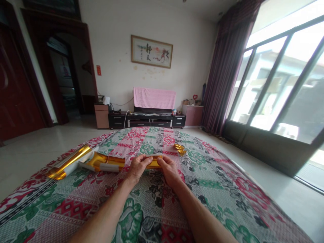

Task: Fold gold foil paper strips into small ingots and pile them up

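Foil (153, 164): before the person
Left hand (138, 166): pinches nine-o'clock end
Right hand (169, 168): pinches three-o'clock end
Cloth (157, 202): underneath

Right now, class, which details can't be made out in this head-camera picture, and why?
Head view:
- Ends of the gold strip: covered by the left hand and right hand.
- Near edge of the patterned cloth: cut off by the bottom edge.
- Whatever the pink towel drapes: mostly covered.
- Smallest writing on the framed picture: too small.
- Details beyond the window: blurred by glare.
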`<control>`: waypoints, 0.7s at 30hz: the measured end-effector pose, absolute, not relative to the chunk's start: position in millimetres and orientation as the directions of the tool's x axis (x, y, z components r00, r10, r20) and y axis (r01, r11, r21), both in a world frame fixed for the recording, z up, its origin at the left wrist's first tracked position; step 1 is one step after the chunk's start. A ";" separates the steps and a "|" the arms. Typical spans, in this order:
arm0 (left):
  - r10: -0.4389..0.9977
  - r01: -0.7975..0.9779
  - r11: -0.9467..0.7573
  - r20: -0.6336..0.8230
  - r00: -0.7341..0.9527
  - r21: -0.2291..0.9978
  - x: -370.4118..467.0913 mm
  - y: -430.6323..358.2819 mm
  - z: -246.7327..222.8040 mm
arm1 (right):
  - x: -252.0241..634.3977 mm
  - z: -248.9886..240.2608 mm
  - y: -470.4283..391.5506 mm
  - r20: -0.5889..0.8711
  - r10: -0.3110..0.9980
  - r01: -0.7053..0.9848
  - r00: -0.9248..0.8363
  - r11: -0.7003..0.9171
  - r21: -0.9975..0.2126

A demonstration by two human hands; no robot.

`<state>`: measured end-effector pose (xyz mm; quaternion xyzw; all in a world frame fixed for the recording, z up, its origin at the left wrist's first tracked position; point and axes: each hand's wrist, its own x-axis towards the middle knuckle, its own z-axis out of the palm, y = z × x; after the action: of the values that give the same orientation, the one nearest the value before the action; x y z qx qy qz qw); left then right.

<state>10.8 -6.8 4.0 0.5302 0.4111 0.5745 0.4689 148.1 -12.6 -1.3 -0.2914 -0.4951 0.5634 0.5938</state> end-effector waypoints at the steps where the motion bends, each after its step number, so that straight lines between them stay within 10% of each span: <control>1: 0.975 -0.095 -0.222 0.223 -0.003 0.970 10.8 -7.0 3.8 | 148.0 -2.3 -11.6 0.258 0.960 -0.378 -0.109 0.201 -0.904; 21: 0.983 -0.105 -0.177 0.172 -0.063 0.979 13.4 -7.9 4.3 | 147.2 -3.4 -10.4 0.251 0.968 -0.274 -0.009 0.239 -0.931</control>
<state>13.4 -7.9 4.3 0.5001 0.4391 0.5819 0.4675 147.2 -10.4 -3.4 -0.3495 -0.4961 0.5084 0.6109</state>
